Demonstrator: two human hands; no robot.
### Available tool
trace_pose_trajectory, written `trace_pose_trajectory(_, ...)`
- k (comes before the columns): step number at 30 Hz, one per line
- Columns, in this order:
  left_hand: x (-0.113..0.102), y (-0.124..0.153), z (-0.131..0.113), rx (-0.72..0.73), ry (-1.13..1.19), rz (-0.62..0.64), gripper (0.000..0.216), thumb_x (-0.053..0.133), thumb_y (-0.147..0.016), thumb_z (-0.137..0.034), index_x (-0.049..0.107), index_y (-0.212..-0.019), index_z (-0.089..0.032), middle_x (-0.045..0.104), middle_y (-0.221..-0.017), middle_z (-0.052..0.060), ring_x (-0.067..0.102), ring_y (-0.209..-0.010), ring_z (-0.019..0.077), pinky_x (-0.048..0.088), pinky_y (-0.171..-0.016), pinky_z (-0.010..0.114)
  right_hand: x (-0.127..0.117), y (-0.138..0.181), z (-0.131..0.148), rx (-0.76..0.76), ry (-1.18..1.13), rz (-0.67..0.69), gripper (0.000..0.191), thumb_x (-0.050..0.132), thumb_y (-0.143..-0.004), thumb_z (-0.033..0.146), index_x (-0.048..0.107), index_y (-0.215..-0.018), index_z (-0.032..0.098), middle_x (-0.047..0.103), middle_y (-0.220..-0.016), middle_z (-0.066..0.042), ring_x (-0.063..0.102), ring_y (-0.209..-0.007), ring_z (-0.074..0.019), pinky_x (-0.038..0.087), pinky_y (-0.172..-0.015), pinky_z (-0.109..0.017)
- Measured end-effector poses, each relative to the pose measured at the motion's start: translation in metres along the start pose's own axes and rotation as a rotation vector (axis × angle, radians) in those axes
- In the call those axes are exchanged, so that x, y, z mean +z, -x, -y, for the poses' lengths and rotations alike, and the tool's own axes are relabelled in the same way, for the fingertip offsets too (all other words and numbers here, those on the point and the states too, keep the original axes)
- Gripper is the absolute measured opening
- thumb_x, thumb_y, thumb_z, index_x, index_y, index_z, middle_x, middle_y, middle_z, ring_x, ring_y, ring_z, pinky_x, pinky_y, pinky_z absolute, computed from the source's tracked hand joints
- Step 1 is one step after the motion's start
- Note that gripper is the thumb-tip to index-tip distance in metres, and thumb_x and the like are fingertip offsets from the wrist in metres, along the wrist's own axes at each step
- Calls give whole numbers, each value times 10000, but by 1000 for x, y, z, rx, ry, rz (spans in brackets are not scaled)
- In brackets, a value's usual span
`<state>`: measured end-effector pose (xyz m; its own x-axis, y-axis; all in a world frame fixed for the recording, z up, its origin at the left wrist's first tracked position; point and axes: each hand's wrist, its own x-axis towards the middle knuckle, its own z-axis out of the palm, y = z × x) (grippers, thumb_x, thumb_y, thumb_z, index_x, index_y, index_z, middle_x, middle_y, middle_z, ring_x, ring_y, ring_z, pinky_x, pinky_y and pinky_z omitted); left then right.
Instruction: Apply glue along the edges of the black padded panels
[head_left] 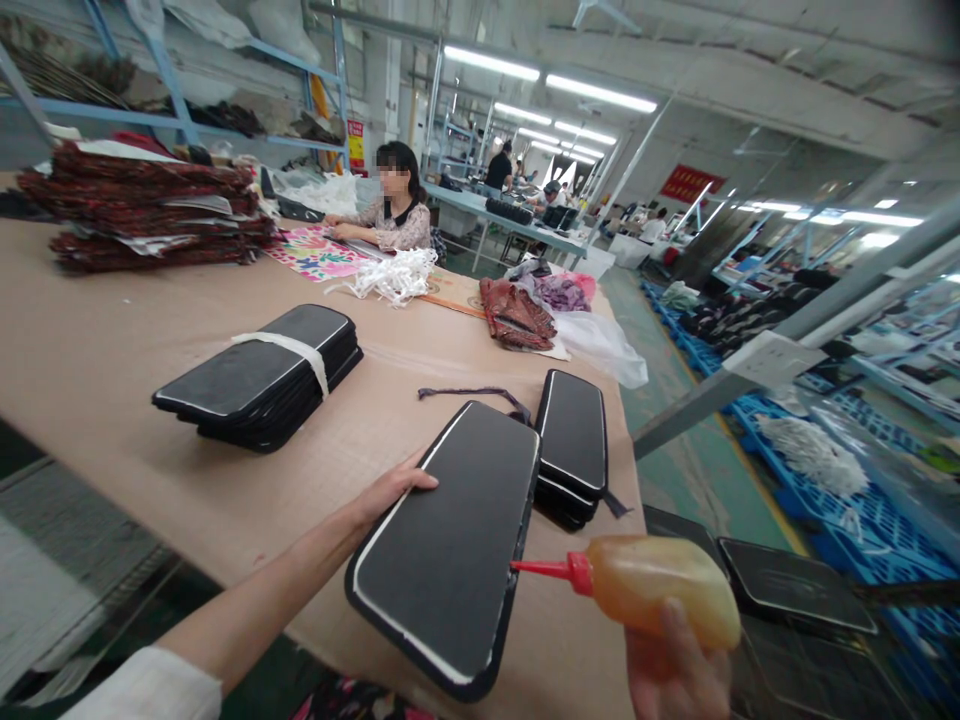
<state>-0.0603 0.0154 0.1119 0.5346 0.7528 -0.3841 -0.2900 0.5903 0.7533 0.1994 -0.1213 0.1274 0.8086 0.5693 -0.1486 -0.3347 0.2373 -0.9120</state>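
Note:
A black padded panel with a white edge [450, 545] lies on the brown table [112, 400] in front of me. My left hand [390, 490] rests on its left edge, fingers partly tucked under the panel. My right hand [675, 665] grips an amber squeeze bottle [660, 590] with a red nozzle [551, 570]. The nozzle tip touches the panel's right edge.
A small stack of black panels [574, 445] sits just beyond. A bundle of panels tied with a white strip [262, 375] lies to the left. Further back are red fabric piles [142, 205], white straps [394, 275] and a seated person [394, 210]. More panels [795, 585] lie to the right.

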Motion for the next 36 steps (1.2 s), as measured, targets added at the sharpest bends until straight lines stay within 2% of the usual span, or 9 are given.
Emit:
trace_pose_trajectory(5, 1, -3, -2, -1, -3, 4, 750, 553, -630, -151, 312, -1335, -236, 659, -936, 68, 638, -642, 184, 481, -504, 239, -5, -3, -2, -4, 5, 10, 589, 774, -539, 311, 572, -1085, 222, 595, -1066, -26, 560, -923, -179, 509, -696, -246)
trace_pose_trajectory(8, -1, -7, -1, -16, -3, 13, 724, 560, -632, -166, 345, -1320, -231, 664, -911, 66, 639, -638, 190, 479, -505, 244, -6, -2, -1, 1, -11, -20, 566, 786, -517, 302, 587, -1041, 218, 622, -947, 1, 578, -829, -146, 506, -682, -217)
trace_pose_trajectory(14, -1, -11, -1, -19, -4, 18, 682, 578, -615, -175, 414, -1273, -239, 665, -909, 55, 637, -648, 187, 475, -513, 242, -10, 0, 2, 0, -13, 13, 576, 791, -500, 284, 572, -1027, 204, 632, -816, -4, 595, -712, -171, 529, -574, -264)
trace_pose_trajectory(17, 0, -12, -3, -16, -19, 1, 670, 570, -615, -166, 423, -1267, -215, 666, -897, 61, 626, -611, 174, 462, -485, 231, -16, -1, 0, 14, -2, 2, 648, 800, -500, 274, 537, -1091, 234, 634, -833, 8, 596, -714, -161, 532, -587, -257)
trace_pose_trajectory(21, 1, -13, -4, -27, -9, -12, 651, 562, -630, -170, 422, -1265, -207, 668, -881, 63, 623, -598, 171, 462, -485, 232, -27, -5, -7, 22, 8, 62, 584, 777, -546, 273, 554, -1085, 236, 630, -895, -3, 599, -764, -166, 528, -615, -250)
trace_pose_trajectory(23, 0, -14, -4, -23, -14, -15, 638, 565, -632, -171, 431, -1256, -206, 666, -860, 58, 619, -590, 166, 464, -488, 232, -31, -8, -8, 1, 7, 64, 634, 777, -546, 264, 528, -1129, 260, 621, -954, 5, 596, -783, -159, 517, -597, -222)
trace_pose_trajectory(27, 0, -16, -3, -12, -31, -5, 605, 563, -633, -175, 456, -1228, -201, 660, -816, 47, 603, -562, 153, 452, -472, 221, -36, -13, -5, 67, -42, 4, 808, 825, -431, 209, 498, -1166, 288, 609, -1001, 14, 588, -733, -141, 505, -562, -199)
trace_pose_trajectory(30, 1, -17, -4, -13, -31, -17, 615, 562, -624, -178, 451, -1228, -205, 659, -808, 41, 602, -566, 156, 453, -477, 226, -37, -13, -4, 94, -53, -22, 850, 832, -390, 197, 495, -1165, 278, 613, -979, -12, 589, -684, -157, 508, -521, -225)
trace_pose_trajectory(36, 3, -18, -5, 5, -38, -48, 584, 559, -612, -177, 474, -1190, -196, 636, -732, 21, 592, -551, 153, 444, -472, 223, -34, -5, -5, 17, 52, 91, 565, 773, -528, 250, 566, -1053, 218, 629, -859, -4, 608, -751, -168, 526, -642, -247)
